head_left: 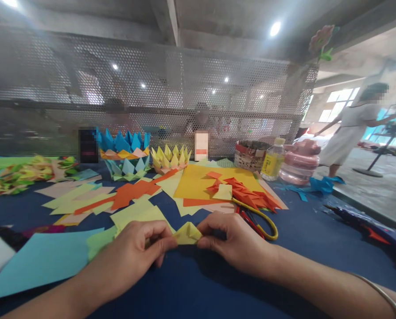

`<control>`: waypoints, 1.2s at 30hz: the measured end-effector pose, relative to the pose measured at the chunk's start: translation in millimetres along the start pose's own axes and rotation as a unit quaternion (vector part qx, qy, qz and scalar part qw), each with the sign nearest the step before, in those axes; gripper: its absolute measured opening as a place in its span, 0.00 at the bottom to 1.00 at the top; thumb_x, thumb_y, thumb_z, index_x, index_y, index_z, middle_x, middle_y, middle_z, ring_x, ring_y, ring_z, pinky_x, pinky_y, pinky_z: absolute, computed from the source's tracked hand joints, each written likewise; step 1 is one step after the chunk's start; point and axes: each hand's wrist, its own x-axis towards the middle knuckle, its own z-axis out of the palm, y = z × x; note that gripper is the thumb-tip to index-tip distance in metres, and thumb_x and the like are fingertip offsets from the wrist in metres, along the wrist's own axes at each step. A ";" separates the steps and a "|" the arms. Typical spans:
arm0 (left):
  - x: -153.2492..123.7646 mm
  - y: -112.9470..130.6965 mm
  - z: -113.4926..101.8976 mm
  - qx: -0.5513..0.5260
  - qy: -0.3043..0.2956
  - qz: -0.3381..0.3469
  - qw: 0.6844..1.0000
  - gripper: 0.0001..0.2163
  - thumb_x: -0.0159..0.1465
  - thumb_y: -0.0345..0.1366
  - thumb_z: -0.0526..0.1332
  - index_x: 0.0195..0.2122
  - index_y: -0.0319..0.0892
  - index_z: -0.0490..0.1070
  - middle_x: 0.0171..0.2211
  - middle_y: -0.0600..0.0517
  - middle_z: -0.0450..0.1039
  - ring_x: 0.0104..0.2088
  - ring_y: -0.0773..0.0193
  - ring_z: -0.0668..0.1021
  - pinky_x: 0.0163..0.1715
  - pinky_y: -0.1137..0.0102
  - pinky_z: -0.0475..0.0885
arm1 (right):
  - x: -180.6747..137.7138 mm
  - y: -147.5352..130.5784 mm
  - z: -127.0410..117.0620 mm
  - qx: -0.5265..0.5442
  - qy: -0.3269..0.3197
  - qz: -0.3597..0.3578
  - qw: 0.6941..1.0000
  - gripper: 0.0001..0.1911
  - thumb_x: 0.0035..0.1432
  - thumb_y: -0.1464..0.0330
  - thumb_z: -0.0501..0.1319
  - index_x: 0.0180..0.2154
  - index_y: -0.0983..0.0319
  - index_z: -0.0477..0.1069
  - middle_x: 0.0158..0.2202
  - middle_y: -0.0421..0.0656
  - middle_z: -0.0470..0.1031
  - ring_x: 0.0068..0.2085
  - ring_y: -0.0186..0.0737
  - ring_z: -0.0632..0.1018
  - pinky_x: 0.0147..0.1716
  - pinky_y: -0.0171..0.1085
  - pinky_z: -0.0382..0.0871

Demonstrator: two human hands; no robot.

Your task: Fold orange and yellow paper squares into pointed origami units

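A small piece of folded yellow paper point(187, 233) is stretched between my two hands, just above the dark blue table point(191, 283). My left hand point(141, 248) pinches its left corner between thumb and fingers. At the opposite corner, my right hand point(233, 237) pinches it the same way. Behind my right hand lies a pair of scissors point(267, 225) with yellow and red handles. Light yellow paper sheets point(134, 215) lie just past my left hand. Folded orange paper pieces point(247, 195) are heaped on a larger yellow sheet point(191, 177) farther back.
Blue point(125, 141) and yellow point(171, 157) folded-paper crowns stand at the back, by a perforated metal screen point(184, 79). A basket point(251, 155), a bottle point(273, 159) and a pink jug point(299, 164) stand back right. A glue gun point(374, 230) lies right. A person point(351, 119) stands beyond.
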 end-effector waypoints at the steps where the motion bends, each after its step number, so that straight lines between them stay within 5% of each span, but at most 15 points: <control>1: 0.1 0.0 -0.5 0.004 0.003 0.003 1.000 0.23 0.64 0.60 0.56 0.25 0.46 0.67 0.21 0.57 0.71 0.26 0.65 0.72 0.30 0.70 0.63 | 0.5 0.6 -0.2 -0.002 0.004 0.003 1.000 0.03 0.60 0.71 0.73 0.34 0.61 0.81 0.32 0.39 0.80 0.35 0.37 0.77 0.38 0.34 0.67; 13: -2.2 3.2 -1.2 0.016 0.027 0.012 0.999 0.24 0.64 0.60 0.58 0.23 0.45 0.63 0.18 0.60 0.62 0.23 0.68 0.65 0.26 0.71 0.58 | 0.2 -2.7 -2.5 -0.033 0.034 0.010 0.999 0.05 0.60 0.74 0.71 0.31 0.61 0.80 0.30 0.38 0.79 0.35 0.37 0.76 0.37 0.33 0.65; 36: 2.1 -4.0 -0.2 -0.008 0.038 0.057 0.998 0.21 0.67 0.59 0.61 0.31 0.46 0.73 0.27 0.56 0.74 0.30 0.63 0.75 0.32 0.71 0.67 | -0.6 6.8 0.2 -0.063 0.043 -0.056 0.995 0.07 0.66 0.68 0.67 0.34 0.62 0.80 0.31 0.41 0.80 0.34 0.37 0.76 0.38 0.35 0.66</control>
